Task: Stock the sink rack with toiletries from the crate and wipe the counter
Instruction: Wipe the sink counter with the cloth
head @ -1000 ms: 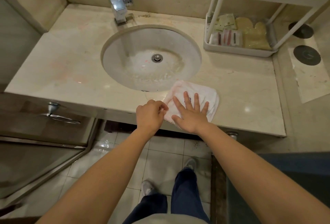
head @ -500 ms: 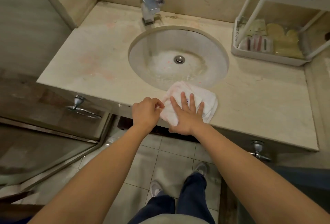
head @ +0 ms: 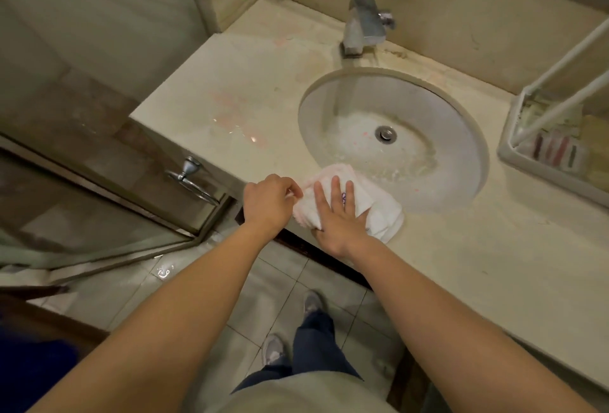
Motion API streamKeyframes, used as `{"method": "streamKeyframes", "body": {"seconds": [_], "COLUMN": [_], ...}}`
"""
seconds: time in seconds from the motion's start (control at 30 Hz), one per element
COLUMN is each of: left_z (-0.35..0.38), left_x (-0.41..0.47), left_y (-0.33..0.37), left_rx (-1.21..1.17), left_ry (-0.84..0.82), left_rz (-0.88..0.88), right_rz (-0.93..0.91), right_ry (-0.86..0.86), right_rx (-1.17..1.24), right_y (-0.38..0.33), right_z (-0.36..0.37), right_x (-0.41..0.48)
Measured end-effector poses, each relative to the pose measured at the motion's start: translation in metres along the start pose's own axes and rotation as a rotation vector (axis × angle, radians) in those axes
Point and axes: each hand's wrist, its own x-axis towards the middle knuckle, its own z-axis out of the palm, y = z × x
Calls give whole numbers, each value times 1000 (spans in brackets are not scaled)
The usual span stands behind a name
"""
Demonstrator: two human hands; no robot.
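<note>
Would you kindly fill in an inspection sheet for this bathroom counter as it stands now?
Surface: beige counter, pinkish smears and a wet patch left of the sink.
Job's things: white cloth on the counter's front edge; rack at right holds sachets.
Clutter: nothing seen.
Hands: left hand pinches the cloth's left edge; right hand presses flat on it.
Cables: nothing seen.
Surroundings: faucet behind the sink, glass door with handle at left, tiled floor.
</note>
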Motion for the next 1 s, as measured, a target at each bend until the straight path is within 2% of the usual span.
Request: {"method": "streamKeyframes", "body": {"seconds": [0.2,0.43,1.0], "left_z": [-11,-21,-51], "left_x": [19,41,105], "left_y": [-10,-21,-66], "left_rx": [0,27,33], "left_ry": [46,102,119], "left_rz": [-126,-237,-263], "right_rz": [-97,-172,-244], "right_ry": [-109,-136,-90], "right_rx": [-66,-144,-169], "right_y": [-15,-34,-76], "right_z": [-22,-38,-69], "right_x": [26,53,122]}}
